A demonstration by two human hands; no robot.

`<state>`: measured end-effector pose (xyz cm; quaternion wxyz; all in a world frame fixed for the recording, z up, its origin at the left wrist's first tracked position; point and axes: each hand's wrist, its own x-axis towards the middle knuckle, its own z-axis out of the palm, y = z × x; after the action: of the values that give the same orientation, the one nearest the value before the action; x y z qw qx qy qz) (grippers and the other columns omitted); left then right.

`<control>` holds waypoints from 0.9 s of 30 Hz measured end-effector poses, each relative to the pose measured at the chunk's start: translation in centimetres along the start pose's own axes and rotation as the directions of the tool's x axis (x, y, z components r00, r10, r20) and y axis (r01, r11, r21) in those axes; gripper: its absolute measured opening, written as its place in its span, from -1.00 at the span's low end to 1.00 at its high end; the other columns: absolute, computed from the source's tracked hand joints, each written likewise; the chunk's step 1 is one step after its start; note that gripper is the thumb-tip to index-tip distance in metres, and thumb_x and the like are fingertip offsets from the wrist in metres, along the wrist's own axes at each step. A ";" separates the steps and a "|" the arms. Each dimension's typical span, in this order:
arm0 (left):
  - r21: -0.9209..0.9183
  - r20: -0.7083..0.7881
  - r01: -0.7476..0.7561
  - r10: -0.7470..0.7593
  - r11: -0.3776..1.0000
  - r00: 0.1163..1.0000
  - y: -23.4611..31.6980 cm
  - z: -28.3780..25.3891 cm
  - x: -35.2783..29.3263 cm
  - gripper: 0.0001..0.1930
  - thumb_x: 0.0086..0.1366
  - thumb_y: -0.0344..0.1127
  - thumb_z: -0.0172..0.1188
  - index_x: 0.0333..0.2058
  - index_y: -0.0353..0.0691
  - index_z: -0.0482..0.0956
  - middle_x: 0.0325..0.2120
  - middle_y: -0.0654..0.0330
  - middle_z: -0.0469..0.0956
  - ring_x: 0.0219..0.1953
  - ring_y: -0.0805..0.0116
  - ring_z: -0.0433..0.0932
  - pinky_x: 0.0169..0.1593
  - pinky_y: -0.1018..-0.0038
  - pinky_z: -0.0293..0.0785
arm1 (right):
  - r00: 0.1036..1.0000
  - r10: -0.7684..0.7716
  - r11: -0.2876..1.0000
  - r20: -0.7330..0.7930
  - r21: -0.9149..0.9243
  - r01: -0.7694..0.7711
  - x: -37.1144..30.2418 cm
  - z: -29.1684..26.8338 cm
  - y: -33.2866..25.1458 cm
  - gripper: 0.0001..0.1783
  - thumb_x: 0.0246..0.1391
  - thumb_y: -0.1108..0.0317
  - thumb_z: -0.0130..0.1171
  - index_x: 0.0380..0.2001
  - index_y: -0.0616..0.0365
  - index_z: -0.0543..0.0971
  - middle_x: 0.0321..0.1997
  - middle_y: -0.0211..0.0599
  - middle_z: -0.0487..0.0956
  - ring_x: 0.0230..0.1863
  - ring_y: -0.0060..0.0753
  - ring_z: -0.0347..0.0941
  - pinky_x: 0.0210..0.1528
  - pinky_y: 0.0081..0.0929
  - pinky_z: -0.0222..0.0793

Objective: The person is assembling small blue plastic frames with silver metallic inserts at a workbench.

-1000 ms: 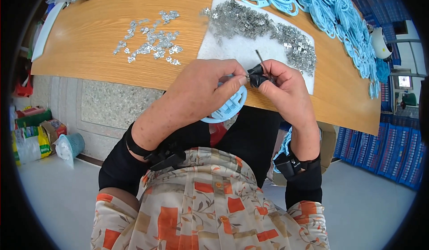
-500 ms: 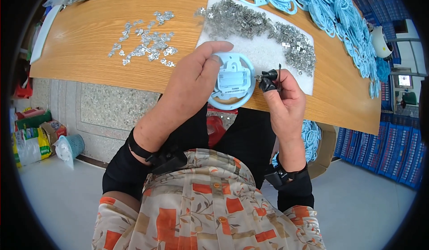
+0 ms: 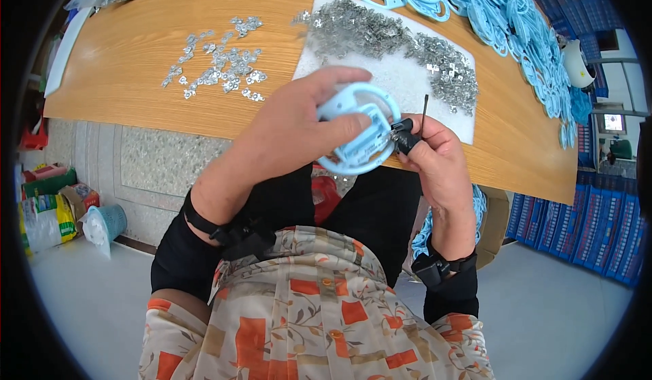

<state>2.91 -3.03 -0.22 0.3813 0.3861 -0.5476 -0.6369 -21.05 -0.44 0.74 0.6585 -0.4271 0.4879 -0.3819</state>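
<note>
Small flat silver metal clips (image 3: 234, 67) lie scattered on the tan wood-grain table (image 3: 163, 13) at the upper left of the frame. At the centre, the left hand (image 3: 292, 122) grasps a round light-blue plastic ring (image 3: 370, 139), thumb laid across it. Just right of that, the right hand (image 3: 438, 152), black wrapping (image 3: 408, 140) on its fingertips, holds a thin dark metal rod (image 3: 425, 112) and, as far as I can tell, something tiny against the ring's edge. More light-blue plastic rings (image 3: 502, 23) heap at upper right.
</note>
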 end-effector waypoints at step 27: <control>0.241 -0.009 0.073 -0.073 0.968 0.997 -1.6 -0.1 1.1 -0.57 0.30 -0.40 0.20 0.10 -0.46 0.42 -0.19 0.13 0.62 -0.22 0.49 0.61 -0.17 0.56 0.59 | 0.725 -0.604 0.019 0.332 -0.903 0.430 1.4 2.8 0.0 -0.64 -0.24 0.54 0.30 -0.24 0.20 0.56 -0.13 -0.25 0.63 -0.20 -0.10 0.59 -0.22 -0.31 0.55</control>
<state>2.41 -3.86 -1.87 0.3079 0.4495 -0.6062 -0.5794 -18.02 -1.22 0.78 0.0378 -0.8472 0.4674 -0.2499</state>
